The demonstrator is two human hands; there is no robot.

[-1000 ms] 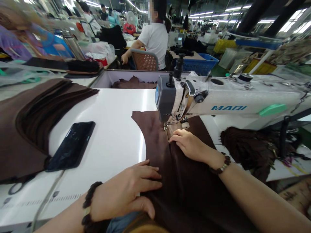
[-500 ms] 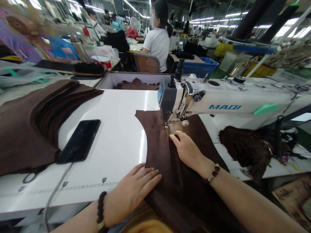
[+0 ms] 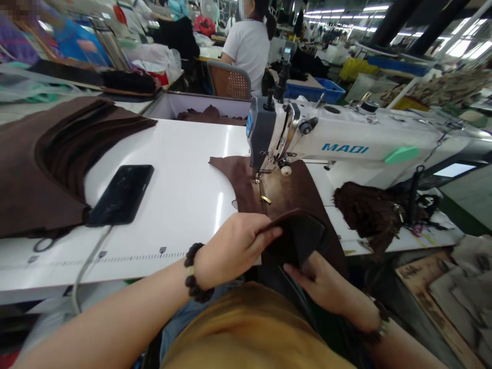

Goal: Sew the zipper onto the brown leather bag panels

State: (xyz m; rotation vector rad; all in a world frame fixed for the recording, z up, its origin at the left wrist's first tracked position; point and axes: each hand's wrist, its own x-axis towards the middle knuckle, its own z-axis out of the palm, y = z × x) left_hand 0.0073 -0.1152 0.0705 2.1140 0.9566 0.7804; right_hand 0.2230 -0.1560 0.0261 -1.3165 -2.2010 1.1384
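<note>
A brown leather-like panel point(image 3: 303, 187) lies under the presser foot point(image 3: 257, 178) of the sewing machine point(image 3: 307, 133). A zip runs down it from the foot, with a gold zip pull point(image 3: 266, 199) just in front. My left hand point(image 3: 236, 246) pinches the panel's near part between thumb and fingers and holds it folded up, so its dark underside point(image 3: 295, 238) shows. Below that fold my right hand point(image 3: 330, 287) is closed at the panel's lower part, thumb toward the left. Its fingertips are partly hidden by the material.
A stack of brown panels point(image 3: 57, 154) lies at the left, beside a black phone point(image 3: 121, 195) with a cable point(image 3: 90, 261). Bunched brown pieces point(image 3: 365, 210) sit at the right. A bin point(image 3: 157, 106) stands behind the table, and a person point(image 3: 246, 51) sits beyond.
My left hand has left its flat position and lifted the panel's near part into a fold. My right hand has moved from the zip by the foot down to the panel's near end. The view has tilted down.
</note>
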